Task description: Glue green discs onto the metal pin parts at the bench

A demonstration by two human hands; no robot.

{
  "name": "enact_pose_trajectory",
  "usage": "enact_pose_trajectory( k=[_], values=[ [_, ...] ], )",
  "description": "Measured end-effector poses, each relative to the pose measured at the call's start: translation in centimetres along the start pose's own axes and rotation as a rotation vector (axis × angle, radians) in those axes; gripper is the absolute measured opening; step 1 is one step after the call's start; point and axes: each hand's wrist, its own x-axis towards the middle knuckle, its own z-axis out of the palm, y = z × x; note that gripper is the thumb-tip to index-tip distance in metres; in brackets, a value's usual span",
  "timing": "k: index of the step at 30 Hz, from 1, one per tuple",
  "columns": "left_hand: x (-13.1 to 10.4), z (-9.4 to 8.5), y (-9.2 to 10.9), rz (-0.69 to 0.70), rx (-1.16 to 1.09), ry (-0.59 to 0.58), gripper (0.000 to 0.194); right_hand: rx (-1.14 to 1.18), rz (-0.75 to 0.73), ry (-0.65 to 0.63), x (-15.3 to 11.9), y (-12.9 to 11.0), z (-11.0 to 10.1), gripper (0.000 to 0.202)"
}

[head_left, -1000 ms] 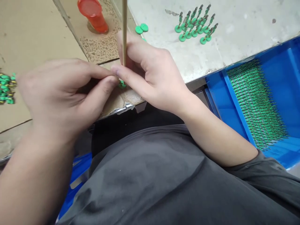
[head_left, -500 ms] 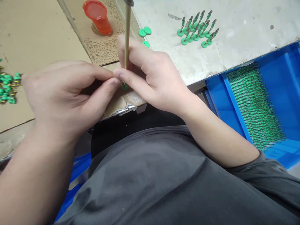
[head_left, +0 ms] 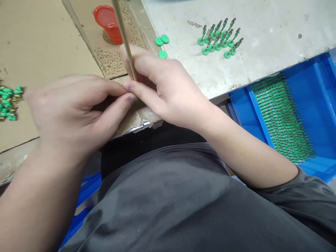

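My left hand (head_left: 76, 112) pinches at the table's front edge, its thumb and forefinger meeting my right fingertips. What it holds is hidden. My right hand (head_left: 168, 87) is closed around the lower part of a thin wooden stick (head_left: 126, 42), which leans to the upper left. A bit of a green piece (head_left: 139, 102) shows just below the joined fingertips. Beyond my right hand, flat green discs (head_left: 162, 54) lie on the table.
A red cup (head_left: 109, 24) stands behind my hands. Several small figures on green bases (head_left: 219, 38) stand on the pale tabletop (head_left: 267, 31). Green and yellow pieces (head_left: 7, 101) are heaped at the left. A blue bin (head_left: 320, 105) at the right holds rows of green pieces.
The stick's upper end has swung left, so it now leans more. My right hand has shifted slightly left and down in view; my left hand still meets it.
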Motion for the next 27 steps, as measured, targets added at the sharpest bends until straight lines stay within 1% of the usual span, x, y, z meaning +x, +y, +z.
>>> enact_pose_trajectory(
  k=[2,5,8,11,14,17,20,24,27],
  values=[
    [0.2,0.0,0.5,0.080,0.012,0.006,0.022,0.018,0.009,-0.032,0.0,-0.2,-0.1,0.026],
    [0.4,-0.2,1.4,0.152,0.039,0.038,0.021,0.013,0.048,-0.037,-0.2,-0.3,0.1,0.031],
    [0.5,-0.6,2.0,0.194,0.068,0.053,0.018,0.012,0.119,0.052,-1.3,-0.1,0.3,0.031],
    [0.8,-0.9,1.7,0.230,0.107,-0.033,0.023,0.043,0.173,0.158,-2.7,-0.1,0.3,0.033],
    [1.2,-0.8,1.1,0.282,0.129,-0.089,0.024,0.040,0.162,0.167,-3.7,-0.6,0.0,0.039],
    [1.4,-0.3,0.8,0.278,0.132,-0.087,0.022,-0.003,0.110,0.123,-3.9,-1.4,-0.2,0.042],
    [1.2,0.0,1.0,0.249,0.101,-0.065,0.018,-0.061,0.054,0.104,-3.6,-1.8,0.1,0.041],
    [0.8,-0.1,1.5,0.177,0.045,-0.050,0.020,-0.118,0.013,0.097,-3.2,-1.6,0.7,0.036],
    [0.6,-0.3,1.6,0.156,0.039,-0.038,0.022,-0.143,-0.013,0.084,-3.1,-1.4,0.9,0.036]
  ],
)
